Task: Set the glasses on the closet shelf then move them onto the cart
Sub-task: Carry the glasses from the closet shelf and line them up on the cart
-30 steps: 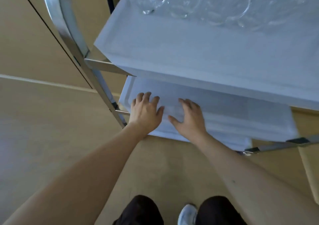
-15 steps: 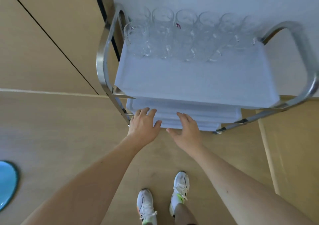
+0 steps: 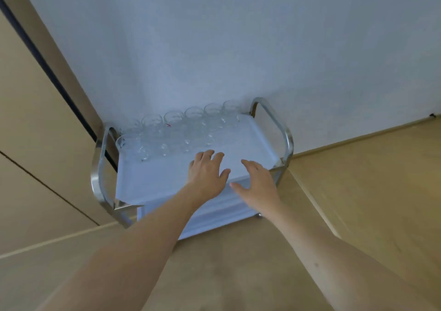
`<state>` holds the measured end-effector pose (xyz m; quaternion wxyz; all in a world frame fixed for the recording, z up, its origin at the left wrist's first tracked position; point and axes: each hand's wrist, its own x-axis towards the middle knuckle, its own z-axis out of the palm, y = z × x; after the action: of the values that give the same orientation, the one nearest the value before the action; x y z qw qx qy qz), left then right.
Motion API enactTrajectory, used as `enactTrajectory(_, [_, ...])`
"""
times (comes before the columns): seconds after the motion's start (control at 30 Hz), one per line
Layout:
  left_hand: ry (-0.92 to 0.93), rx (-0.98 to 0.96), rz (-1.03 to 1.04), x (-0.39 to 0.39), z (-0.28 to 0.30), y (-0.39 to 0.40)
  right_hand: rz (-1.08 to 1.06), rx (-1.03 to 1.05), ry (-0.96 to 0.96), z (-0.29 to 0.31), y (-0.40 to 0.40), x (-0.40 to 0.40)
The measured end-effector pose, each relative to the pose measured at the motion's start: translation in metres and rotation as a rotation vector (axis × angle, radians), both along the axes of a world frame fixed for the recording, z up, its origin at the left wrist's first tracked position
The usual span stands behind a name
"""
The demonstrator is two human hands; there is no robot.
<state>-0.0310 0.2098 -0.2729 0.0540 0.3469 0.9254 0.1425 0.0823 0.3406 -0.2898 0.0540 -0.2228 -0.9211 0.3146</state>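
Since the earlier frames both hands are up from the lower tray's front edge and now sit over the top tray, and the whole cart appears smaller and nearer the middle of the frame, with much more wall showing above it. The left hand is spread flat, fingers straight and slightly apart, over the right-centre of the cart's white top tray, holding nothing; whether it touches the tray surface cannot be told. The right hand is just to its right, fingers straight and thumb out to the left, over the tray's front right corner, also holding nothing. The glasses stand upright in about two rows along the far edge of the top tray, close together, in the centre of the frame just above the hands and apart from them. The cart has curved chrome handles at its left and right ends and a lower white tray showing beneath the forearms. A pale wall fills the upper frame, beige closet panels the left side, and wood-tone floor the right and bottom
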Motion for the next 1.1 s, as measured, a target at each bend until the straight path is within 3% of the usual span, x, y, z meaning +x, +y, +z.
enactTrajectory(0.2, [0.130,0.083,-0.197,0.031,0.070,0.130,-0.171,0.058,0.133,0.065,0.109,0.050])
enactTrajectory(0.57, [0.181,0.226,-0.530,0.123,0.166,0.387,-0.534,0.157,0.162,0.128,0.323,0.183])
enactTrajectory(0.87, [0.066,0.268,-0.734,0.217,0.174,0.533,-0.813,0.211,0.115,0.148,0.431,0.272])
enactTrajectory(1.1, [0.031,0.171,-0.907,0.240,0.153,0.623,-0.955,0.208,0.016,0.137,0.496,0.298])
